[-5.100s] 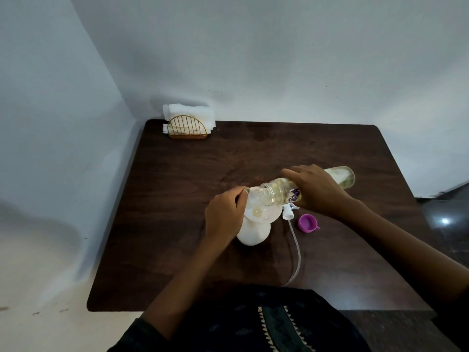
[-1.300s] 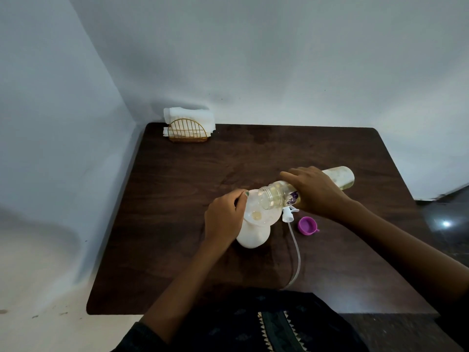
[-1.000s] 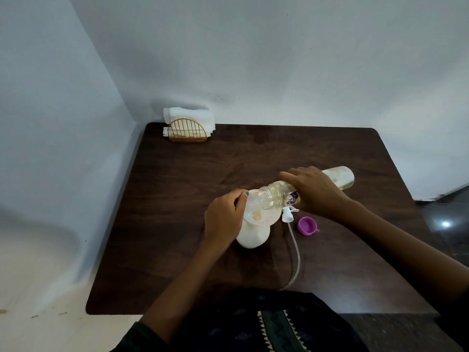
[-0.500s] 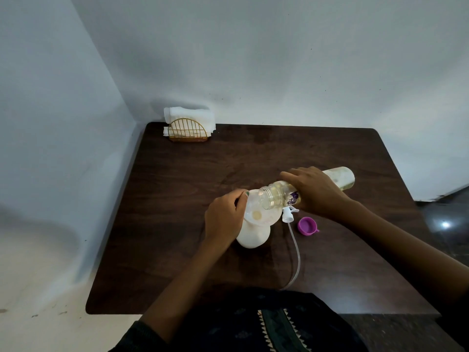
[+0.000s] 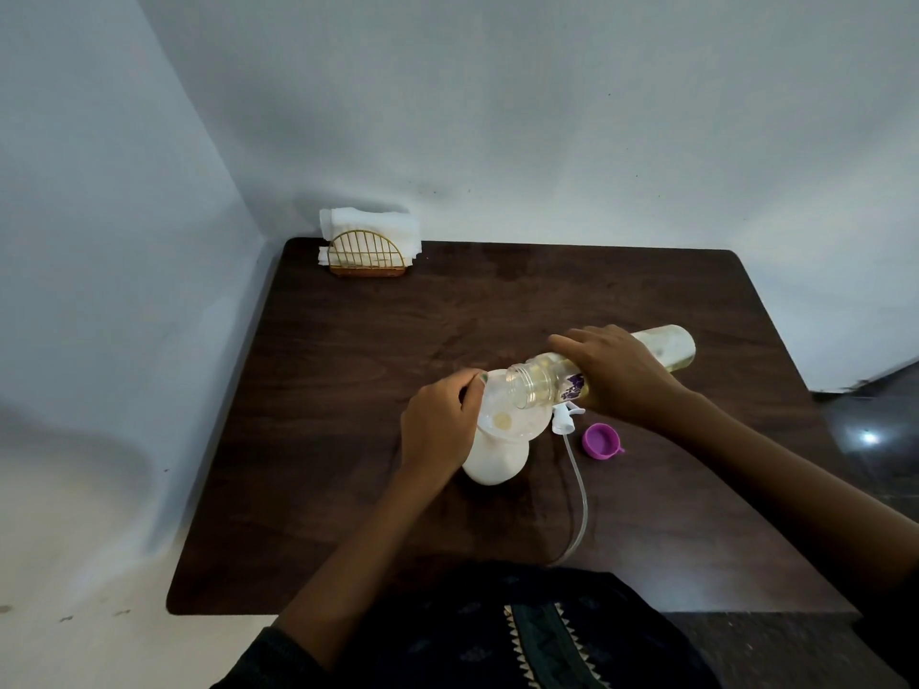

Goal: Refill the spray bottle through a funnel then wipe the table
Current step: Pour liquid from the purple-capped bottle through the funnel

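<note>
On a dark table [image 5: 348, 370], the left hand [image 5: 440, 427] pinches the funnel [image 5: 502, 415] atop the white spray bottle [image 5: 495, 462] while the right hand [image 5: 619, 372], fingers wrapped round a tilted refill bottle [image 5: 542, 377], pours as before, seemingly nearly empty.

Two bottles [image 5: 497, 460]; one funnel [image 5: 502, 415]; one purple cap [image 5: 600, 440]; perhaps several napkins [image 5: 370, 226]

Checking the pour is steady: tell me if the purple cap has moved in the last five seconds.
No. The purple cap still lies right of the sprayer head.
</note>
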Available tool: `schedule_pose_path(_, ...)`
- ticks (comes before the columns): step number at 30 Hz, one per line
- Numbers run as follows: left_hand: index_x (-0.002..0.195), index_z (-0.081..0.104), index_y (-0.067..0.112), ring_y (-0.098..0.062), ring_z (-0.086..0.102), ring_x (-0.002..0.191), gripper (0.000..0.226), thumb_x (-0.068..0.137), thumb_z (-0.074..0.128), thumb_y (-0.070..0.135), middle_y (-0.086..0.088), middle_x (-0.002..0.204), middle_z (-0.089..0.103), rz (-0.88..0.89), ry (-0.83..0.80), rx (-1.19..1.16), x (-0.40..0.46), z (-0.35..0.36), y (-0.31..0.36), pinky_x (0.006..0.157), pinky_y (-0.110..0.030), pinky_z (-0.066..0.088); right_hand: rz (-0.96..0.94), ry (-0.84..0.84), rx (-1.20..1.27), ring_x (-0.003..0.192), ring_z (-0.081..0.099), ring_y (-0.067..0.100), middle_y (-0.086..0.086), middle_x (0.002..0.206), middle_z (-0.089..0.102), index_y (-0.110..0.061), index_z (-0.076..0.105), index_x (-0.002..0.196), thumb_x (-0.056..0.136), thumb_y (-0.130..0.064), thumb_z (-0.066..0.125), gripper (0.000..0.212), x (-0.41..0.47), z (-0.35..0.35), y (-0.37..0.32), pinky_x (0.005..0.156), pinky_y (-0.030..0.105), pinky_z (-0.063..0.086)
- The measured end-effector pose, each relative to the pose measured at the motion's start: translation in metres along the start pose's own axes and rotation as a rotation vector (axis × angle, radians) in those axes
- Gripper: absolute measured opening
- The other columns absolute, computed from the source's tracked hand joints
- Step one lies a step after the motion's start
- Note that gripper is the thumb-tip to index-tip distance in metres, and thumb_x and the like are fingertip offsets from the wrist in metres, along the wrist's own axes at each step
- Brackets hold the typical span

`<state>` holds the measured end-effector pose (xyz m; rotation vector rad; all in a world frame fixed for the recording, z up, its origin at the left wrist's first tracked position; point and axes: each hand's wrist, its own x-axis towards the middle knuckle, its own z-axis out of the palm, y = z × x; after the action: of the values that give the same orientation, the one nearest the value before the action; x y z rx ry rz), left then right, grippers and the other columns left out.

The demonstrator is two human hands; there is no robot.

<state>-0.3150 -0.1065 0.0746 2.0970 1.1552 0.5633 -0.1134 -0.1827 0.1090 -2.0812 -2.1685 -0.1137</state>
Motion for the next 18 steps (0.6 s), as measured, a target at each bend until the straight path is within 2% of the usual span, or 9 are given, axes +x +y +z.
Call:
schedule_pose_path(4,0.114,0.066,0.017,-0.009,0.063,0.083,0.03,0.097,0.044,0.028,0.001,0.098,0.072,0.004,-0.002,-0.001,0.0,0.0004,-0.0012,0.063,-0.016,0.041,-0.001,0.01,0.002,0.061,0.058,0.026,0.005,0.072,0.063,-0.011,0.06,0.095,0.054,-0.011,0.082,0.047,-0.0002,-0.0009,-0.0004,0.057,0.028,0.034)
schedule_pose_path(11,0.115,0.066,0.017,-0.01,0.064,0.086,0.03,0.097,0.045,0.028,0.002,0.101,0.072,-0.007,0.002,0.008,0.0003,-0.0001,0.0005,0.066,-0.017,0.041,0.0,0.009,0.001,0.061,0.058,0.025,0.005,0.073,0.063,-0.011,0.06,0.096,0.055,-0.01,0.082,0.046,0.0003,0.0004,0.0001,0.057,0.028,0.034)
schedule_pose_path(18,0.114,0.066,0.017,-0.008,0.061,0.082,0.03,0.097,0.045,0.028,0.001,0.099,0.072,-0.019,-0.004,0.006,0.0004,-0.0006,0.0006,0.063,-0.016,0.04,-0.002,0.019,0.007,0.061,0.058,0.025,0.006,0.073,0.064,-0.01,0.061,0.096,0.055,-0.009,0.082,0.047,0.0008,-0.0001,-0.0009,0.058,0.027,0.033)
